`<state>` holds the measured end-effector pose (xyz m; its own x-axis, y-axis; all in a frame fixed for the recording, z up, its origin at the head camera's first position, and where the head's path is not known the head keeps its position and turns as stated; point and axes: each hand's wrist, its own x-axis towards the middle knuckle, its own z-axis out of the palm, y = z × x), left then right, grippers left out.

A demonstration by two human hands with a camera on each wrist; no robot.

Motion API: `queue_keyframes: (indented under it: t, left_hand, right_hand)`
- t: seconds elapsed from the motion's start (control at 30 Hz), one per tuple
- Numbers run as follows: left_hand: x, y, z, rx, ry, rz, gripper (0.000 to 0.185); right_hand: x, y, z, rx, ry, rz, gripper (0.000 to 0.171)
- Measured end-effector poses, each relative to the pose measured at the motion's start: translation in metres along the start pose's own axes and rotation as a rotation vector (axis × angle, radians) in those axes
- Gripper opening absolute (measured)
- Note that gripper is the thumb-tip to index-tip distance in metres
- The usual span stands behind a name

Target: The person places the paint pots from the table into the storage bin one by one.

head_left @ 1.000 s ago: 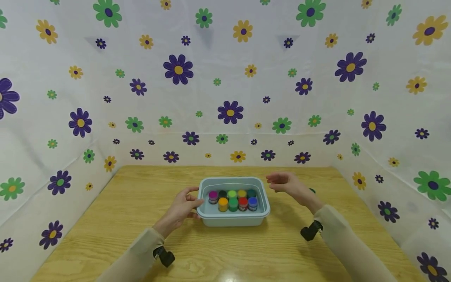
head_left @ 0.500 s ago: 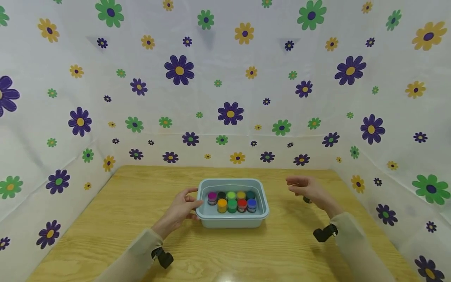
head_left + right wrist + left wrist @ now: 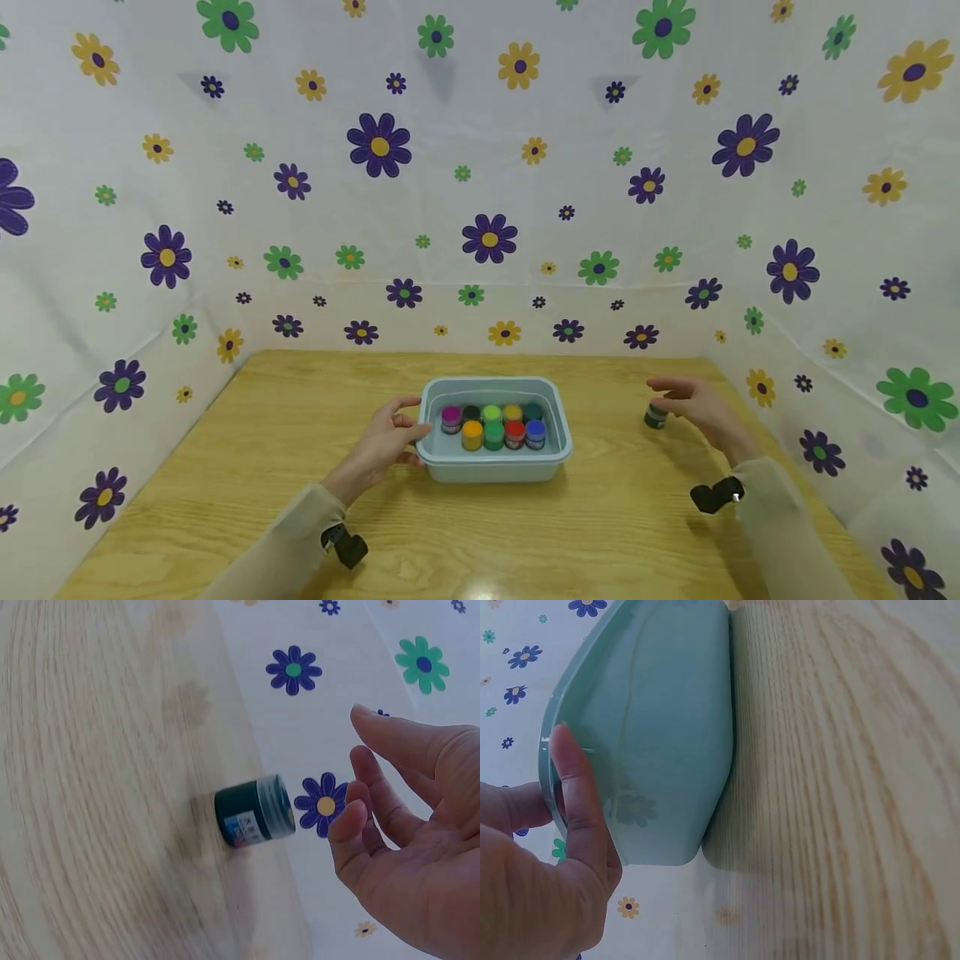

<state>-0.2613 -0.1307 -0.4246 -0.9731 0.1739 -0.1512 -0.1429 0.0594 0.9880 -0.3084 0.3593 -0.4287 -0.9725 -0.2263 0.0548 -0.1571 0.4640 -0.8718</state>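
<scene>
A light blue plastic basin (image 3: pixel 495 472) stands mid-table with several small paint jars in two rows, among them a purple one (image 3: pixel 452 419), an orange one (image 3: pixel 472 435) and a blue one (image 3: pixel 536 434). My left hand (image 3: pixel 382 442) grips its left rim; in the left wrist view the thumb and fingers (image 3: pixel 583 802) pinch the rim from both sides. On the right, a dark green paint jar (image 3: pixel 253 811) with a clear lid and a label stands upright on the table. Close above it hovers my right hand (image 3: pixel 697 408), fingers loosely bent and holding nothing.
The wooden table (image 3: pixel 315 533) is enclosed by white cloth walls (image 3: pixel 420 200) printed with flowers. A black wrist camera (image 3: pixel 716 495) is strapped to the right sleeve, another black camera (image 3: pixel 345 546) to the left.
My right hand has moved right, away from the basin, to above the dark green paint jar. The left hand keeps its hold on the rim, and the basin stays in place.
</scene>
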Motion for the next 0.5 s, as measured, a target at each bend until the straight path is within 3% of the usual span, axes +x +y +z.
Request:
queue_keyframes:
  t: [0.3,0.5]
  left_hand:
    - [0.017,-0.02,-0.005,-0.02,0.017,0.001,0.058]
    - [0.016,-0.018,-0.005,-0.017,0.022,0.004,0.057]
  right_hand:
    - [0.001,0.016,-0.001,-0.073,0.019,0.022,0.045]
    - [0.001,0.021,0.001,-0.085,0.017,0.03,0.047]
